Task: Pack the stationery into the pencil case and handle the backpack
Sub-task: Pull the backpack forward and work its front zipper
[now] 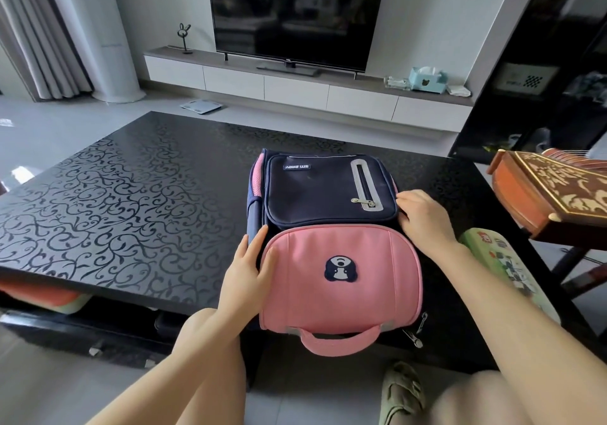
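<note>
The left grip [244, 273], a bare hand, lies with straight fingers against the left side of the backpack [338, 280], where the pink flap meets the navy pocket; it is open and has hold of nothing. The right grip [423, 217] rests on the backpack's right edge. Its fingers are relaxed and only lightly bent, its fingertips touch the corner of the navy pocket, and it clasps nothing.

The backpack lies flat on the black bench [115, 201], which has a scroll pattern, close to the near edge. Its pink handle [341, 339] points toward the person and hangs past that edge. The pink flap bears a small dog patch [340, 268]. The grey-trimmed zip [366, 185] on the navy pocket is closed. Metal zip pulls [415, 336] dangle at the near right corner.

Just to the right of the backpack, a green case [502, 263] with printed pictures lies on the bench, partly hidden under the right forearm.

A carved wooden instrument [551, 191] stands to the right of the bench. Beyond the bench a television [295, 14] stands on a low white cabinet [295, 88], which also carries a blue tissue box [427, 80]. A green slipper [402, 391] is on the floor.
</note>
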Demonstrator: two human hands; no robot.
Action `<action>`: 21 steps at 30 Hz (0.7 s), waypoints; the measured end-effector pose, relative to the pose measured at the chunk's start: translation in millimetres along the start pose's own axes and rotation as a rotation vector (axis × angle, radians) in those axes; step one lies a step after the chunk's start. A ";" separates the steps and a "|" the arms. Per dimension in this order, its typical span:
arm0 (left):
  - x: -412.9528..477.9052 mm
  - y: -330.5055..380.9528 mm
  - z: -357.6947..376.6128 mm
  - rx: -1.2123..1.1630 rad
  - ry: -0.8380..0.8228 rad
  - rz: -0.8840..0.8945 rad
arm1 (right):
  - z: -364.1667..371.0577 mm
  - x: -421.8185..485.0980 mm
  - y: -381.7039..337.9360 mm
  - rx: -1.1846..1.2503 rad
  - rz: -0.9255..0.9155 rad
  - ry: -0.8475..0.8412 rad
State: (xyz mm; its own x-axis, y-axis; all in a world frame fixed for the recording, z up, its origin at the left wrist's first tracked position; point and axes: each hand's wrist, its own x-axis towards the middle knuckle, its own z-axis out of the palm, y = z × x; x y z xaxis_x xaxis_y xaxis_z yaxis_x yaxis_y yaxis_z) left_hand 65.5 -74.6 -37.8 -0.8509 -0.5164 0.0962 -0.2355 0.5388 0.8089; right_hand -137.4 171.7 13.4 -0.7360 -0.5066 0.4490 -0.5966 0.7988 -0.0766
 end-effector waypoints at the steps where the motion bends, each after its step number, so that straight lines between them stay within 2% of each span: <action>1: 0.0 -1.1 -1.0 0.011 -0.003 0.001 | 0.4 -1.5 -0.8 -0.042 -0.059 0.035; 3: 0.6 -3.2 -2.7 0.040 -0.009 -0.005 | -4.3 -4.5 -0.1 -0.177 -0.158 0.053; 6: 1.3 -4.8 -0.9 0.006 -0.014 -0.024 | -19.2 -8.3 -3.1 -0.313 -0.204 -0.092; 8: 1.5 -1.9 2.9 -0.040 -0.011 -0.048 | -30.5 -8.0 -12.8 -0.351 -0.106 -0.186; 13: -0.8 8.3 6.1 -0.068 -0.006 -0.114 | -55.8 -9.3 -50.6 -0.351 0.189 -0.259; 17: -2.1 13.2 7.3 -0.044 -0.023 -0.107 | -71.3 -25.8 -112.9 -0.434 0.156 -0.399; 21: -3.3 11.7 8.9 -0.040 -0.001 -0.062 | -70.6 -26.6 -167.0 -0.266 0.154 -0.465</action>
State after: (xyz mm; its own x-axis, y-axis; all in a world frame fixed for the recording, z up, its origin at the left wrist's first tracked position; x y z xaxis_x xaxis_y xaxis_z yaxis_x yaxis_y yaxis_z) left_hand 61.4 -60.6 -33.8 -0.8355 -0.5476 0.0446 -0.2692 0.4788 0.8357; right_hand 4.4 74.7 77.0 -0.9080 -0.4188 0.0059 -0.4137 0.8989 0.1441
